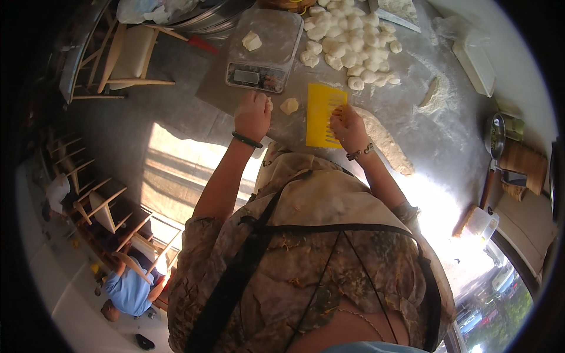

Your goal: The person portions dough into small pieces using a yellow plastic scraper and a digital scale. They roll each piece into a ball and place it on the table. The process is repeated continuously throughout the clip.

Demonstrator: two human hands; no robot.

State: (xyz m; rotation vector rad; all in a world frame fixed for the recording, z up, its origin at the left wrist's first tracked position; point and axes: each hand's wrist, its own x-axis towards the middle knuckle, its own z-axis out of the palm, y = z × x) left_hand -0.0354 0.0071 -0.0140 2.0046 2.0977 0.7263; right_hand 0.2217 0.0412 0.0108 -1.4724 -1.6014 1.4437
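Note:
My right hand (349,125) is closed on a yellow plastic dough scraper (318,115) with slots, held flat near the table's front edge. Beside it, partly behind the hand, lies a long floured roll of dough (384,141). My left hand (253,115), a dark bangle at its wrist, is closed around a piece of dough (269,105) that shows only at its edge. Between the hands a small dough piece (289,106) rests on the table. A digital scale (271,33) stands ahead of the left hand, with one dough lump (251,41) on its plate.
Many dough balls (353,39) are heaped beyond the scraper. Loose flour (435,95) and a white tray (474,66) lie to the right, near a pan (495,137) and a wooden board (521,165). Wooden chairs (132,57) stand at left; a seated person (129,289) is at lower left.

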